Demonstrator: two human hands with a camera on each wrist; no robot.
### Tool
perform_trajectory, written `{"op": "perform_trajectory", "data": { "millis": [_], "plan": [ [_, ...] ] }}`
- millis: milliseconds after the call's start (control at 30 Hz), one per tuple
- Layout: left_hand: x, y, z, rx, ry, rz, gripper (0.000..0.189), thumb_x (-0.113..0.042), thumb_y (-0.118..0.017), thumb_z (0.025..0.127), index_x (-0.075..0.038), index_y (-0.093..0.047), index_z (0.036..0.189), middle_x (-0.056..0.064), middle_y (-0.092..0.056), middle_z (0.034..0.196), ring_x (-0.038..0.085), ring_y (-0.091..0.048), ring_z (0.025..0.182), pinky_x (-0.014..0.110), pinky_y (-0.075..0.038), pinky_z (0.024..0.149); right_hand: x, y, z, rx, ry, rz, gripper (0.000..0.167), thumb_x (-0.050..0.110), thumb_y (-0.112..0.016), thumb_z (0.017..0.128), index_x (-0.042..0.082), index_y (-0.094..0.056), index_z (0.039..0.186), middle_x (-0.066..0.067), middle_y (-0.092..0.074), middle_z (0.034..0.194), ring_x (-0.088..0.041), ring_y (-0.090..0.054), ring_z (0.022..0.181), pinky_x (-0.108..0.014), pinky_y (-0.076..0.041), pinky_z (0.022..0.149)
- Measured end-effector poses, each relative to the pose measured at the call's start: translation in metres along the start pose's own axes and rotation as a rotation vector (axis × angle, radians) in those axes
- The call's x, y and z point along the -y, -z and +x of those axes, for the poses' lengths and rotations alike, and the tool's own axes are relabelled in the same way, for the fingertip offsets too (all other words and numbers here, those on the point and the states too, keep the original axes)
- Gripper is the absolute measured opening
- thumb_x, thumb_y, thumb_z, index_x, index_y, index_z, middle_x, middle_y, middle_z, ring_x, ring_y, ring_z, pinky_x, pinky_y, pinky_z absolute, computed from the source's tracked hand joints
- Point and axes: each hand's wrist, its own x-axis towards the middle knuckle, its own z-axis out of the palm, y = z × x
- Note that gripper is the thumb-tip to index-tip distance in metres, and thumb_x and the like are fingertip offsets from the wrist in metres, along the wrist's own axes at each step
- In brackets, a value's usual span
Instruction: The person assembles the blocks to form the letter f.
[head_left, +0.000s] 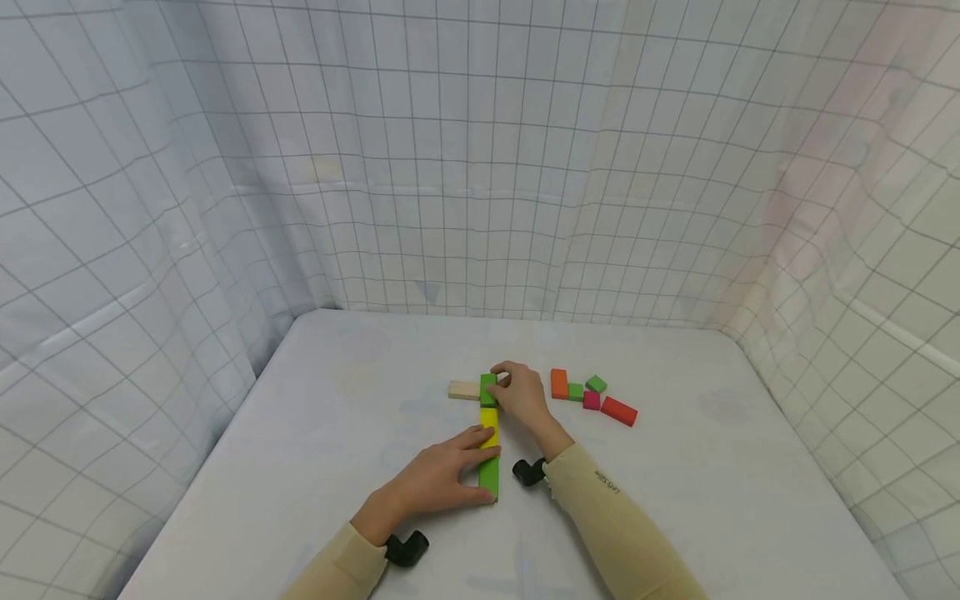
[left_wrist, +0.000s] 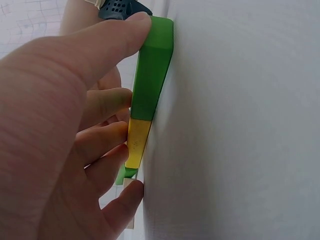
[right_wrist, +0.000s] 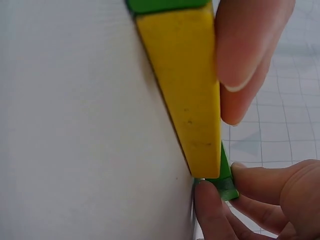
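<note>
A green block [head_left: 489,479] and a yellow block [head_left: 490,417] lie end to end in a line on the white table. My left hand [head_left: 435,477] lies across them with fingers spread, fingertips on the yellow block and the near green one. In the left wrist view its thumb [left_wrist: 120,42] touches the near end of the green block. At the line's far end, my right hand [head_left: 525,398] pinches another green block [head_left: 488,385] between thumb and fingers. That block looks tilted in the right wrist view, overlapping the end of a plain wooden block [head_left: 462,390] in the head view.
To the right lie an orange block [head_left: 559,384], two small green blocks [head_left: 596,383], a small pink-red block [head_left: 592,401] and a red block [head_left: 619,411]. Black wrist devices [head_left: 407,549] sit at both cuffs. Grid-patterned white curtains [head_left: 480,167] surround the table.
</note>
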Motion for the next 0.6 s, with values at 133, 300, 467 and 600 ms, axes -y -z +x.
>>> {"op": "perform_trajectory", "data": {
  "millis": [133, 300, 467, 600],
  "plan": [
    [-0.0003, -0.0005, -0.001, 0.0, 0.002, -0.002, 0.072, -0.061, -0.067, 0.089, -0.024, -0.052, 0.149, -0.001, -0.033, 0.161, 0.02, -0.03, 0.148, 0.047, -0.043, 0.106, 0.0023, 0.0002, -0.0023, 0.015, -0.001, -0.044, 0.031, 0.016, -0.076, 0.092, 0.008, -0.07, 0.121, -0.006, -0.07, 0.089, -0.015, -0.063, 0.072, -0.029, -0.053, 0.063],
    [-0.0015, 0.0003, -0.0017, 0.003, 0.007, -0.01, 0.072, -0.061, -0.067, 0.089, -0.023, -0.053, 0.148, 0.0, -0.033, 0.161, 0.021, -0.03, 0.147, 0.048, -0.043, 0.105, 0.0047, 0.0006, -0.0041, 0.032, 0.011, -0.137, 0.027, 0.013, -0.074, 0.092, 0.008, -0.071, 0.118, -0.006, -0.068, 0.091, -0.018, -0.06, 0.077, -0.031, -0.053, 0.068],
    [-0.0015, 0.0013, -0.0016, -0.006, -0.008, -0.005, 0.07, -0.06, -0.067, 0.09, -0.023, -0.054, 0.148, 0.002, -0.034, 0.161, 0.021, -0.03, 0.147, 0.047, -0.043, 0.105, 0.0078, 0.0028, -0.0045, 0.062, 0.021, -0.163, 0.029, 0.012, -0.074, 0.092, 0.006, -0.071, 0.12, -0.008, -0.068, 0.094, -0.019, -0.06, 0.078, -0.031, -0.053, 0.068],
    [-0.0002, 0.0014, -0.0015, -0.016, -0.021, 0.001, 0.07, -0.059, -0.068, 0.09, -0.022, -0.055, 0.147, 0.002, -0.035, 0.16, 0.023, -0.031, 0.147, 0.048, -0.044, 0.104, 0.0089, 0.0047, -0.0045, 0.093, 0.019, -0.159, 0.031, 0.013, -0.074, 0.092, 0.006, -0.071, 0.121, -0.009, -0.068, 0.095, -0.019, -0.06, 0.079, -0.031, -0.053, 0.067]
  ]
}}
